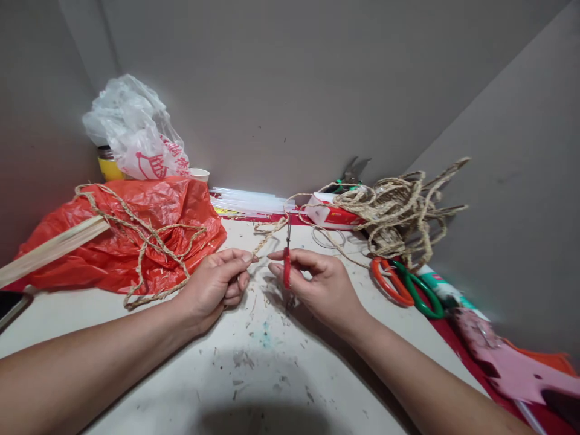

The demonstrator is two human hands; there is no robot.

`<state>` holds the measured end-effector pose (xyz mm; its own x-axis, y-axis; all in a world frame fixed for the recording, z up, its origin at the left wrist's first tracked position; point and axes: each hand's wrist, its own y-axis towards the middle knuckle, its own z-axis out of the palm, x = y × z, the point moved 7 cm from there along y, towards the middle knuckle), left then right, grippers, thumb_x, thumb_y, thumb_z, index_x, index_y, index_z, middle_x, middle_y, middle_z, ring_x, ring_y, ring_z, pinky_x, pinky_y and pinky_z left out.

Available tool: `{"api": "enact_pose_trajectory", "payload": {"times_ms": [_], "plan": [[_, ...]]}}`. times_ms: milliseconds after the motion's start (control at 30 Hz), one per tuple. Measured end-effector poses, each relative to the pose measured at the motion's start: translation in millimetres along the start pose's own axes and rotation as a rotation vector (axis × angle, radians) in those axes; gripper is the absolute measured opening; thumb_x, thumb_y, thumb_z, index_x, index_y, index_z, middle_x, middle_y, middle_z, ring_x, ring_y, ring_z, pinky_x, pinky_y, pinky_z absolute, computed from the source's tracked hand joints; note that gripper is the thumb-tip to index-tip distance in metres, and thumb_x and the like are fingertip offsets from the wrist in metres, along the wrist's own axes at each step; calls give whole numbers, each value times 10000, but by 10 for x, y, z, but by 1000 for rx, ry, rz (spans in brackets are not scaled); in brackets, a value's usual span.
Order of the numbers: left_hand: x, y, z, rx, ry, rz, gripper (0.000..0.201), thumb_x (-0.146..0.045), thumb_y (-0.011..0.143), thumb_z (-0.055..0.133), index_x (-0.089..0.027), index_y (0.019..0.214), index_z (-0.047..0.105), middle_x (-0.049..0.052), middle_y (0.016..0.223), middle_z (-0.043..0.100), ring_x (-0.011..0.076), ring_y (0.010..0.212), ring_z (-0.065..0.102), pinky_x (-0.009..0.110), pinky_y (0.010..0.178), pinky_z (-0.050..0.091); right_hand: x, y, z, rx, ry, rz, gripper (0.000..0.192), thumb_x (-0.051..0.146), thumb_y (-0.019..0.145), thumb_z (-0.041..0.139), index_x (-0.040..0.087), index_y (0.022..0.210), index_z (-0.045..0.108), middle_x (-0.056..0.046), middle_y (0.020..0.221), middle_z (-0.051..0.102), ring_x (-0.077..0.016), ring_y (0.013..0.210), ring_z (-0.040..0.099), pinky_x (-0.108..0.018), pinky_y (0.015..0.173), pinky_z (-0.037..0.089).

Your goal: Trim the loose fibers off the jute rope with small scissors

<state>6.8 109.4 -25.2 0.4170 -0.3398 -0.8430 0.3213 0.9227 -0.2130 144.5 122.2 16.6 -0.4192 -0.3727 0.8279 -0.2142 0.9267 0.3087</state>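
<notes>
My left hand [217,285] pinches the end of a braided straw rope [267,234] between thumb and fingertips. The rope runs back toward a tangled heap of the same rope [401,208] at the right. My right hand [319,283] grips small red-handled snips [287,264], held upright with the thin blades pointing up beside the rope. Both hands hover close together over the white table [254,374], which is littered with straw scraps.
A red plastic bag [136,232] with another rope length [145,238] and a wooden slat [49,249] lies at left. Behind it are a white bag [136,130] and a yellow jar [109,166]. Orange and green scissor handles [405,287] and pink material [512,362] lie at right. Grey walls enclose the corner.
</notes>
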Motion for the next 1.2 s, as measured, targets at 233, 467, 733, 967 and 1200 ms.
{"api": "enact_pose_trajectory", "payload": {"times_ms": [233,467,733,967,1200], "plan": [[63,-34,79,55,38,-45,149,-296,781,608,-166,814,543,-52,472,489,13,341,197,189,384,100,67,-35,32,4,51,-9,225,252,759,558,172,555,509,52,509,359,-83,504,311,-219,480,294],[46,-21,46,35,1,-48,120,-237,749,611,-150,823,575,-44,493,500,12,344,222,184,378,116,81,-36,-27,-23,35,-33,163,218,742,551,167,587,541,40,533,401,-90,520,335,-223,492,308],[-21,-40,24,-94,229,27,132,-219,708,651,-156,812,600,-27,522,550,34,372,294,180,382,173,89,-67,-61,-57,10,-66,177,263,761,566,170,612,583,15,567,491,-108,547,419,-229,517,352],[-161,-87,57,-141,508,244,143,-257,730,629,-136,653,642,23,557,606,98,510,491,196,503,368,101,-36,-194,-154,5,-82,209,284,772,579,169,597,566,16,564,484,-103,544,409,-233,522,356],[3,30,-4,-45,181,45,142,-294,775,578,-165,817,536,-1,588,596,59,375,371,187,378,311,168,-70,-346,-303,-56,-216,198,282,791,570,182,620,558,27,546,490,-105,520,428,-234,530,372]]}}
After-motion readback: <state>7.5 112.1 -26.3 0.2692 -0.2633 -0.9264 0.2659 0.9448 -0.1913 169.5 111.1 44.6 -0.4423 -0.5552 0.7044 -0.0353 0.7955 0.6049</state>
